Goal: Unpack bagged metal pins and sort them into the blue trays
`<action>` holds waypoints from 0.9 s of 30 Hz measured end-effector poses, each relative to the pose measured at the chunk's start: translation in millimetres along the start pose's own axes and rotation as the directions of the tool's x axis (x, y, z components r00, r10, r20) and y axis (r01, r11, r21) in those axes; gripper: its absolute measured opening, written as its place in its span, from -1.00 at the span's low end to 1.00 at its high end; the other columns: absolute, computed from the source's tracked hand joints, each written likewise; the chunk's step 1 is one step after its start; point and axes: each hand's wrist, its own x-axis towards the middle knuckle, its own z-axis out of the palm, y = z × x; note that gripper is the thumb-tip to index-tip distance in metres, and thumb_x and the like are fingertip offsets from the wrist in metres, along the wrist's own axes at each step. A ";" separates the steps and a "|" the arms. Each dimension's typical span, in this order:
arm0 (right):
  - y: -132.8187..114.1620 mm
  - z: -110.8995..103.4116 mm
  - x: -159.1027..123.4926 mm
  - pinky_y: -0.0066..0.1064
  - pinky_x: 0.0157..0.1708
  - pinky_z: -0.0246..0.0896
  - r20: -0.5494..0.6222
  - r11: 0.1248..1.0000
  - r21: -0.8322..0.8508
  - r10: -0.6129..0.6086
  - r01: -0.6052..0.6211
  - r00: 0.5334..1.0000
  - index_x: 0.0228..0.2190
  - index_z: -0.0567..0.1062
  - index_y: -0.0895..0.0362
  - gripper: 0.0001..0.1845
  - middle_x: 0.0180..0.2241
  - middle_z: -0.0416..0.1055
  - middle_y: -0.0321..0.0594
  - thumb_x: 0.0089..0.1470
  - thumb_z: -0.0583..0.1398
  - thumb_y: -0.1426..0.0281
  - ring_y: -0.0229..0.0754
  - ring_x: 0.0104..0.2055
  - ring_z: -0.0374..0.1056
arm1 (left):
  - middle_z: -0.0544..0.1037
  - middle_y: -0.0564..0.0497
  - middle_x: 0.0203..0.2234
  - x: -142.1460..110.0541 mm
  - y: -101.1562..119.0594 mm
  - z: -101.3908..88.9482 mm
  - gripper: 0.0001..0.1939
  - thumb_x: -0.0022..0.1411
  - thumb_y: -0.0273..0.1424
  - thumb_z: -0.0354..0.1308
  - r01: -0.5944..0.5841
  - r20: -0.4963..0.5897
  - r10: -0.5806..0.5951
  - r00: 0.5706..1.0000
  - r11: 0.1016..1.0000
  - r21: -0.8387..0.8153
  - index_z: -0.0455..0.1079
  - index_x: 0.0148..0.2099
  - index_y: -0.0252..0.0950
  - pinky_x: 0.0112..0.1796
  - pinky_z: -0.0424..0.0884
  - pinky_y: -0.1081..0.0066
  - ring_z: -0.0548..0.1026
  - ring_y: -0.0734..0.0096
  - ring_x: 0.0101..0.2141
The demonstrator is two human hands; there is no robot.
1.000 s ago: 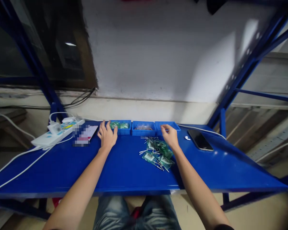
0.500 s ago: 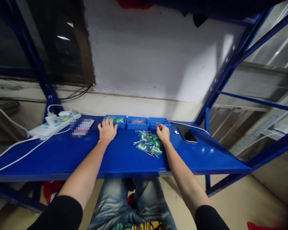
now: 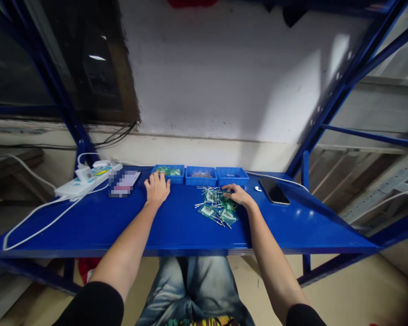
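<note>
A pile of small green circuit boards and metal pins [image 3: 215,208] lies on the blue shelf top [image 3: 177,226]. My right hand [image 3: 237,194] reaches leftward onto the pile's right side, fingers stretched over the boards. My left hand [image 3: 157,187] lies flat on the shelf top, fingers spread, just in front of the left blue tray [image 3: 168,174] holding green parts. The middle blue tray [image 3: 200,175] holds small brownish parts. The right blue tray [image 3: 231,174] looks almost bare.
A white power strip [image 3: 88,179] with plugs and white cables sits at the left, next to a blurred card [image 3: 123,183]. A dark phone [image 3: 274,190] and a white earbud [image 3: 256,189] lie to the right. Blue rack posts stand at both sides.
My right hand has come down from the right tray's rim onto the pile of boards. My left hand has stayed flat in place. The camera view shifted slightly.
</note>
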 end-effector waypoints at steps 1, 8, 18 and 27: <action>1.4 -0.4 0.6 -0.33 -0.18 0.15 -0.016 0.999 0.034 0.000 0.001 1.000 -0.21 0.53 0.06 -0.61 -0.31 0.39 -0.24 -0.19 0.24 0.35 -0.16 -0.24 0.28 | 0.29 -0.32 0.05 0.2 -0.5 0.2 -0.61 0.24 -0.32 -0.12 -0.004 0.002 0.004 1.000 1.000 0.004 0.25 0.06 -0.38 -0.07 0.12 0.02 0.23 -0.06 0.02; -2.2 -2.7 3.4 -0.38 -0.27 0.17 -0.180 0.955 0.288 -0.012 0.064 0.984 -0.26 0.47 0.19 -0.62 -0.39 0.36 -0.23 -0.24 0.22 0.37 -0.20 -0.32 0.28 | 0.26 -0.33 0.07 -1.3 1.4 -3.2 -0.58 0.22 -0.34 -0.07 -0.075 -0.041 0.076 0.996 0.997 0.019 0.20 0.09 -0.39 -0.09 0.15 0.04 0.25 -0.08 -0.01; -45.7 5.9 4.0 -0.49 -0.50 0.06 -0.420 0.851 0.437 -0.094 0.292 0.903 -0.44 0.21 0.09 -0.74 -0.54 0.14 -0.41 -0.12 0.20 0.28 -0.33 -0.53 0.11 | 0.51 -0.10 -0.33 -18.0 11.2 -18.2 -0.75 0.25 -0.33 -0.08 -0.282 0.055 0.343 0.938 0.842 -0.460 0.42 -0.24 -0.25 -0.15 0.25 0.25 0.39 0.17 -0.19; -112.0 42.9 15.6 -0.34 -0.30 0.11 -0.233 0.695 -0.233 -0.719 0.680 0.655 -0.38 0.31 0.14 -0.92 -0.40 0.32 -0.16 0.02 0.07 0.52 -0.14 -0.32 0.21 | 0.47 0.03 -0.56 16.8 73.8 -17.8 -0.59 0.18 -0.08 -0.01 0.710 0.678 0.243 0.694 -0.071 -0.701 0.40 -0.40 -0.33 -0.60 0.17 0.55 0.42 0.49 -0.55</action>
